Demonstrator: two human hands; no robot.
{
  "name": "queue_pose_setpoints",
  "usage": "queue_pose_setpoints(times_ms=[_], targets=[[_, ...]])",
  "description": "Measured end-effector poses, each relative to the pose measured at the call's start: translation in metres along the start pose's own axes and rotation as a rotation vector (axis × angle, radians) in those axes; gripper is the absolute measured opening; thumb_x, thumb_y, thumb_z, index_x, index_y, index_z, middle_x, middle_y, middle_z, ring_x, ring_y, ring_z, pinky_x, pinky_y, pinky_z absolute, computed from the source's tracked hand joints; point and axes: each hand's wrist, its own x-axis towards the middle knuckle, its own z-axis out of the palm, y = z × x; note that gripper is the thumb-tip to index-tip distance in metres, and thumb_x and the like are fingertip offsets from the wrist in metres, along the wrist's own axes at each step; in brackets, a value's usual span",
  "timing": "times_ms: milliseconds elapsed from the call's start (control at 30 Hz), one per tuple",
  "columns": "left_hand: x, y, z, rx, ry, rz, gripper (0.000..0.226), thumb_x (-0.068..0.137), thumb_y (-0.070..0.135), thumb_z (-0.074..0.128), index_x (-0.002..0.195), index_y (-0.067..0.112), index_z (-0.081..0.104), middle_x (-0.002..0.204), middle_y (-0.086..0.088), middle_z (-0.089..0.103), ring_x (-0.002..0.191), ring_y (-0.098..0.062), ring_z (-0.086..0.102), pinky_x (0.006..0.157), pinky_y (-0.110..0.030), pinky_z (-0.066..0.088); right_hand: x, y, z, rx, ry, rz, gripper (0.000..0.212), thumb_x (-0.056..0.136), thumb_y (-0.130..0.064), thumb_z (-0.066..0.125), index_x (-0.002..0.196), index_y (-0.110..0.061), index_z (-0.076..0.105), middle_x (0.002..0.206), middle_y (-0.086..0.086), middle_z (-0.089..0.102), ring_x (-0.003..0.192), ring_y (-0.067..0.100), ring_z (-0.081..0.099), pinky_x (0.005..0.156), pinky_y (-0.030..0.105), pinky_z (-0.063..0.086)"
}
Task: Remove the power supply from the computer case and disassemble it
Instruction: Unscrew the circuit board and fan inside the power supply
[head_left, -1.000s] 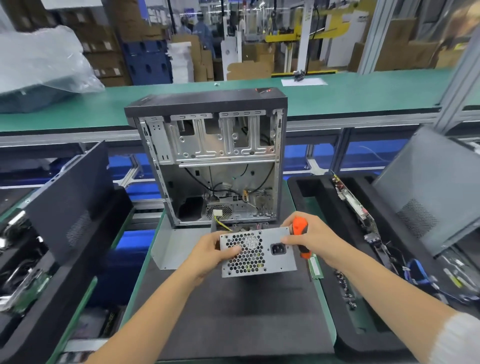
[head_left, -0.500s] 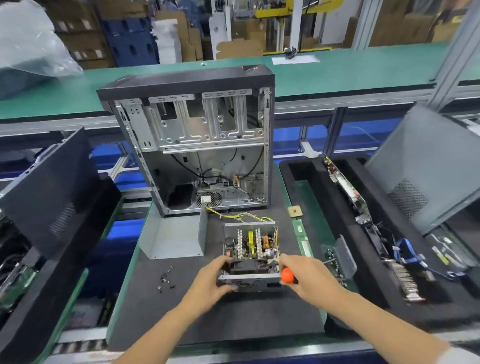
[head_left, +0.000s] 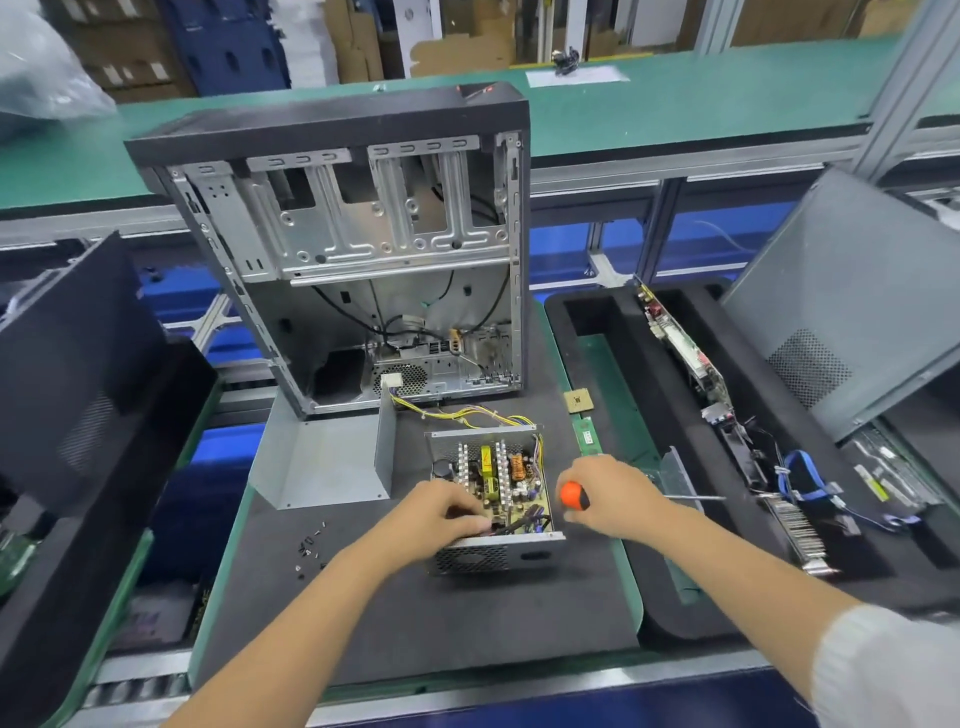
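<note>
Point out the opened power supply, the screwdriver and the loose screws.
power supply (head_left: 493, 475), head view, exposed circuit board
screwdriver (head_left: 573, 494), head view, orange handle end
loose screws (head_left: 309, 543), head view, cluster on the mat

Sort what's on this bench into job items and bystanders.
Job: opened grey metal power supply; left hand reaching into it; orange-handled screwdriver in right hand; bent grey metal cover; small black screws.

Bystanders: gold square processor chip; green memory stick.

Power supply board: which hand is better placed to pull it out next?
Probably the left hand: its fingers already reach inside the opened power supply. The right hand grips the screwdriver.
</note>
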Motion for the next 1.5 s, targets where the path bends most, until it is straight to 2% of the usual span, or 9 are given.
queue_pose_setpoints(times_ms=[167, 300, 467, 700, 833, 967, 1133, 1367, 1500], targets=[[0.001, 0.002, 0.005, -0.032, 0.125, 0.018, 0.006, 0.085, 0.02, 0.075, 0.083, 0.014, 0.076, 0.082, 0.009, 0.064, 0.084, -0.01, 0.059, 0.075, -0.023, 0.045, 0.013, -0.003, 0.022, 0.115, -0.065, -0.038, 0.029, 0.081, -0.037, 0.073, 0.069, -0.029, 0.048, 0.079, -0.005, 0.052, 0.078, 0.02, 0.048, 0.067, 0.028, 0.043], [0.001, 0.003, 0.018, -0.106, 0.251, 0.006, 0.02, 0.089, 0.016, 0.069, 0.071, 0.022, 0.064, 0.077, 0.012, 0.058, 0.075, -0.002, 0.054, 0.069, -0.014, 0.038, 0.011, -0.003, 0.029, 0.128, -0.045, -0.03, 0.034, 0.083, -0.04, 0.07, 0.066, -0.03, 0.043, 0.076, -0.006, 0.051, 0.074, 0.019, 0.046, 0.064, 0.028, 0.041], [0.002, 0.007, 0.034, -0.005, 0.341, 0.048, 0.023, 0.097, 0.019, 0.055, 0.075, 0.019, 0.051, 0.077, 0.003, 0.059, 0.075, -0.014, 0.051, 0.07, -0.029, 0.041, 0.01, -0.008, 0.027, 0.083, -0.076, -0.041, 0.04, 0.085, -0.024, 0.064, 0.059, -0.028, 0.034, 0.068, -0.006, 0.045, 0.072, 0.023, 0.046, 0.063, 0.025, 0.035], [-0.001, 0.007, 0.033, 0.118, 0.35, 0.126, 0.022, 0.099, 0.019, 0.051, 0.077, 0.019, 0.049, 0.077, 0.007, 0.049, 0.077, -0.018, 0.048, 0.069, -0.032, 0.039, 0.005, -0.011, 0.026, 0.046, -0.037, -0.063, 0.038, 0.079, -0.012, 0.06, 0.056, -0.024, 0.033, 0.061, -0.007, 0.042, 0.067, 0.023, 0.044, 0.057, 0.027, 0.031], [-0.002, 0.009, 0.033, 0.156, 0.345, 0.132, 0.02, 0.101, 0.022, 0.048, 0.081, 0.018, 0.047, 0.082, 0.007, 0.047, 0.082, -0.018, 0.047, 0.074, -0.034, 0.041, 0.002, -0.015, 0.025, 0.06, -0.04, -0.061, 0.035, 0.08, -0.014, 0.063, 0.057, -0.023, 0.037, 0.063, -0.003, 0.047, 0.066, 0.023, 0.046, 0.057, 0.029, 0.035], [-0.001, 0.007, 0.034, 0.194, 0.345, 0.138, 0.02, 0.102, 0.024, 0.045, 0.086, 0.015, 0.049, 0.085, 0.003, 0.05, 0.085, -0.019, 0.046, 0.074, -0.034, 0.041, 0.016, -0.008, -0.017, 0.216, 0.124, -0.019, 0.034, 0.078, -0.022, 0.07, 0.057, -0.023, 0.043, 0.059, -0.003, 0.051, 0.064, 0.022, 0.048, 0.059, 0.032, 0.039], [0.002, 0.004, 0.032, 0.224, 0.285, 0.151, 0.021, 0.103, 0.023, 0.043, 0.084, 0.017, 0.047, 0.084, 0.004, 0.048, 0.087, -0.02, 0.047, 0.076, -0.035, 0.041, 0.013, -0.01, -0.042, 0.05, 0.018, -0.109, 0.029, 0.08, -0.023, 0.064, 0.062, -0.026, 0.042, 0.064, -0.007, 0.054, 0.069, 0.019, 0.052, 0.063, 0.031, 0.043], [0.001, 0.019, -0.007, -0.193, 0.292, 0.115, 0.022, 0.102, 0.01, 0.046, 0.095, 0.007, 0.067, 0.091, -0.002, 0.063, 0.092, -0.016, 0.057, 0.087, -0.028, 0.043, 0.018, -0.02, -0.049, 0.22, 0.117, -0.105, 0.022, 0.085, -0.024, 0.068, 0.072, -0.02, 0.051, 0.062, -0.002, 0.057, 0.061, 0.019, 0.062, 0.06, 0.031, 0.047], [-0.005, 0.023, -0.065, -0.169, 0.301, 0.158, 0.023, 0.101, 0.019, 0.048, 0.095, 0.007, 0.068, 0.088, -0.001, 0.058, 0.087, -0.009, 0.055, 0.079, -0.024, 0.042, 0.025, -0.032, -0.053, 0.305, 0.121, -0.123, 0.013, 0.086, -0.024, 0.069, 0.081, -0.014, 0.062, 0.072, 0.002, 0.066, 0.065, 0.015, 0.066, 0.065, 0.03, 0.051]])
